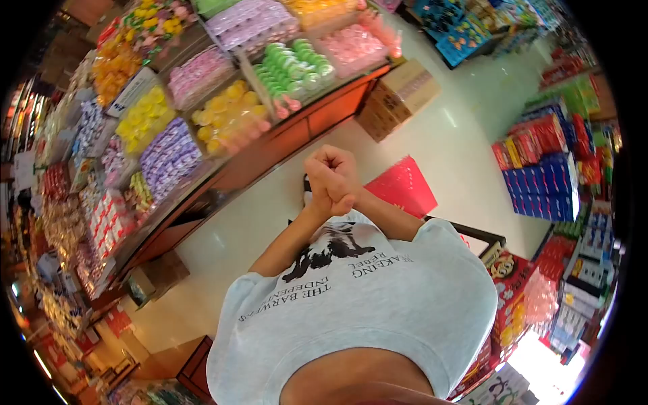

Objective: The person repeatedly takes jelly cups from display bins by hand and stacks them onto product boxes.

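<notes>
Below my chin spreads my pale blue T-shirt, printed in black with lettering and a dark figure. Past its hem my two hands meet: my left hand and my right hand are clasped, with fingers curled and pressed together into one knot; exactly how they interlock I cannot tell. I see no goods between them, though the inside of the clasp is hidden. Nearest, just beside my right forearm, is a bright red sheet with a jagged edge. Beneath lies the pale glossy floor. Farther ahead, a cardboard box sits against the end of an orange-red display counter. On top, compartments hold yellow packets, purple-and-white packets and green-and-white packs. Off to the right, well apart from my hands, stand stacked blue cartons.
</notes>
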Motion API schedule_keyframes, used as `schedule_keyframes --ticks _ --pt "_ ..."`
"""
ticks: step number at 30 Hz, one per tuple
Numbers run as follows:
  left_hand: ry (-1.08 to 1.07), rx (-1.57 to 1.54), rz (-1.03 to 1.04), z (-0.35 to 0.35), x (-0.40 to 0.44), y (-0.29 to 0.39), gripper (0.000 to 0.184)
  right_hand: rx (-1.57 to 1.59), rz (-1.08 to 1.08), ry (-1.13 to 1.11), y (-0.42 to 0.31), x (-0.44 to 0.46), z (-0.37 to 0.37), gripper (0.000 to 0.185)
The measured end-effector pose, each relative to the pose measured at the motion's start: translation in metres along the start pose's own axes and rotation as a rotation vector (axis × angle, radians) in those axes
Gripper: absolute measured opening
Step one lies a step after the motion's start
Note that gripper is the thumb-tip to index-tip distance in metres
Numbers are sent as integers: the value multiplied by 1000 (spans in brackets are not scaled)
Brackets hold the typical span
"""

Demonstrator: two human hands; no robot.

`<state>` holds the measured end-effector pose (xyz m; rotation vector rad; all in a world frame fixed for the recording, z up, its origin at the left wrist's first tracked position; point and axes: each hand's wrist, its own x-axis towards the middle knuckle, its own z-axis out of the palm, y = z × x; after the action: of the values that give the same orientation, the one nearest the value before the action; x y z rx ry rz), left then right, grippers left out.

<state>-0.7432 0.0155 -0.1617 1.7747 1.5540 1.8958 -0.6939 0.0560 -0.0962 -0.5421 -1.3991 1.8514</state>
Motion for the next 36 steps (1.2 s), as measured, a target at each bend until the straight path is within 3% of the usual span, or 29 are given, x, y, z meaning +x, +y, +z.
schedule_keyframes --ticks 8,10,14,15,17,18,20,21,23,26,30,32,36 --pt "98 101 -147 -74 29 -60 81 74 87 -42 33 93 56 27" --pt "134 92 -201 -86 32 -67 81 -161 327 -153 41 114 65 27" --pt "373 -43 -363 -100 44 -85 76 -261 320 -250 77 142 84 25" --pt "379 -43 -369 -108 46 -89 76 -134 339 -204 81 147 94 32" --pt "232 -112 -517 -137 51 -101 58 -12 357 -163 105 158 106 39" --pt "236 -112 -519 -149 53 -108 58 -162 297 -217 135 163 107 40" --pt "276 -244 -804 -173 53 -124 44 -306 238 -269 150 178 117 42" --pt "273 -243 -810 -182 54 -131 44 -246 355 -325 141 187 125 41" --pt "393 -307 -1113 -202 57 -146 40 -177 475 -370 155 199 141 40" --pt "422 -405 -1220 -230 65 -177 36 140 738 -389 194 219 164 35" --pt "315 -353 -1334 -268 81 -206 40 19 873 -215 217 244 191 29" --pt "120 -240 -1154 -285 51 -269 50 53 891 -151 231 255 204 28" --pt "133 58 -1125 -302 61 -298 72 210 896 -78 272 275 222 26"
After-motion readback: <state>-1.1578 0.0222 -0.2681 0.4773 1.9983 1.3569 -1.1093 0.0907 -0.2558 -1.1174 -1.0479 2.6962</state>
